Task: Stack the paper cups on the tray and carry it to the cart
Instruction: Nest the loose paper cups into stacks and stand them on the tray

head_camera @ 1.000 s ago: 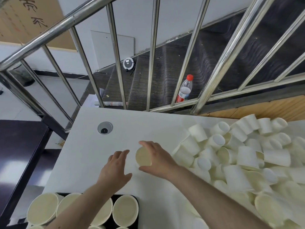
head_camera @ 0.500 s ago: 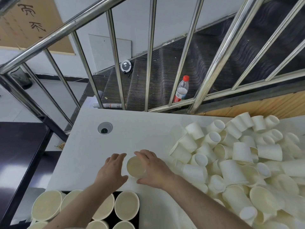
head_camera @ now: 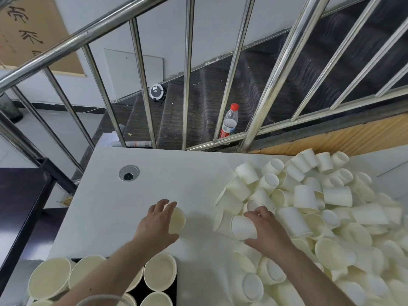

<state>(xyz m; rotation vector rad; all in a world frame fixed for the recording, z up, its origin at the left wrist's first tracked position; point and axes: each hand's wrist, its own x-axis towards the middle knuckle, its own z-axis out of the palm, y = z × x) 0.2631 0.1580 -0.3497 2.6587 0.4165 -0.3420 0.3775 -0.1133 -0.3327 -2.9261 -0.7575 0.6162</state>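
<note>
Cups (head_camera: 160, 272) stand upright in what looks like a tray (head_camera: 141, 292)

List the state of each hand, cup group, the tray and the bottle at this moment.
left hand: grips one paper cup
paper cup: held above the table, mouth facing right
right hand: fingers curled round a lying cup
lying cup: on its side at the heap's edge
cup heap: loose, jumbled, mostly on their sides
tray cups: upright, mouths up
tray: dark, mostly hidden under cups
bottle: upright, red cap on
</note>
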